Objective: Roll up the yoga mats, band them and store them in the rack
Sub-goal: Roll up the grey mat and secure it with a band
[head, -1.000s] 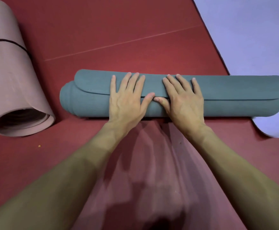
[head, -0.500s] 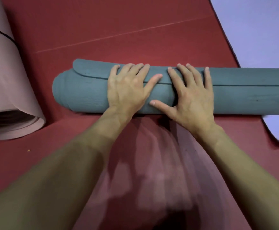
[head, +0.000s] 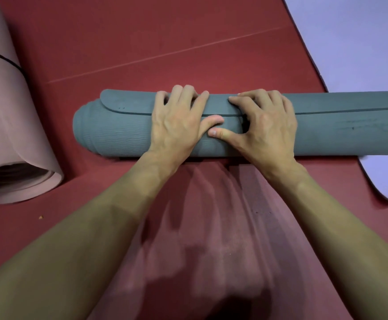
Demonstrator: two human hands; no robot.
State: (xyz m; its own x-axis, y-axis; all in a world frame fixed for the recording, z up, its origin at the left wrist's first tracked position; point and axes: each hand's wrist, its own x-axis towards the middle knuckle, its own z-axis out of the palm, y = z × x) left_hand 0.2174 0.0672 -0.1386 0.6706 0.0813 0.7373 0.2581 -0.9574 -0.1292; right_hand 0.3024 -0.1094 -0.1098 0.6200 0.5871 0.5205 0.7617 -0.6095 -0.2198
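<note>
A teal yoga mat lies rolled up crosswise on the red floor mat, its loose end flap on top. My left hand and right hand sit side by side on the middle of the roll. The fingers of both curl over its far side, and the thumbs meet on the near face. The roll's right end runs out of view.
A pink rolled mat with a thin black band around it lies at the left, open end toward me. A lavender mat lies flat at the right, partly under the teal roll's right end.
The teal roll turned away from me, bringing its end flap on top. My fingers went from flat on the roll to curled over its far side.
</note>
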